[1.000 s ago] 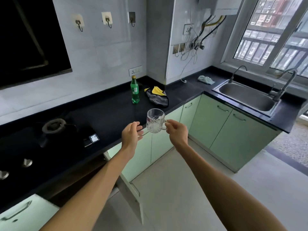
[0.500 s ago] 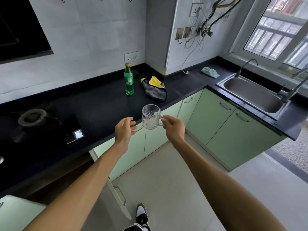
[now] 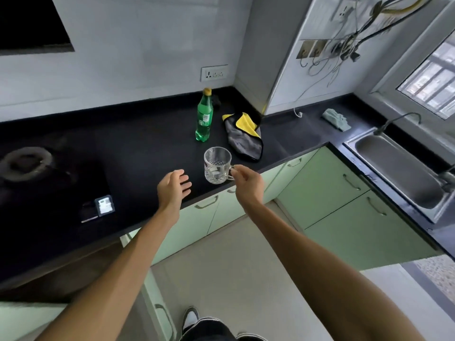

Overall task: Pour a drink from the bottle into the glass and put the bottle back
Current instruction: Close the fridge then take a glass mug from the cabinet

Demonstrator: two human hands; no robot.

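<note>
A clear cut-glass mug (image 3: 216, 164) stands empty near the front edge of the black counter (image 3: 138, 148). My right hand (image 3: 246, 180) pinches its handle from the right. My left hand (image 3: 173, 187) hovers to the left of the mug with fingers relaxed and spread, apart from it and holding nothing. A green plastic bottle (image 3: 204, 116) with a yellow cap stands upright behind the mug, closer to the wall.
A grey and yellow cloth (image 3: 243, 135) lies right of the bottle. A gas burner (image 3: 24, 163) and a small dark device (image 3: 98, 207) sit at the left. A steel sink (image 3: 403, 168) is at the right. Pale green cabinets (image 3: 327, 193) run below the counter.
The mug moved forward and down from in front of the cabinets onto the counter. My left hand let go of the mug and opened. The view tilted down and closer.
</note>
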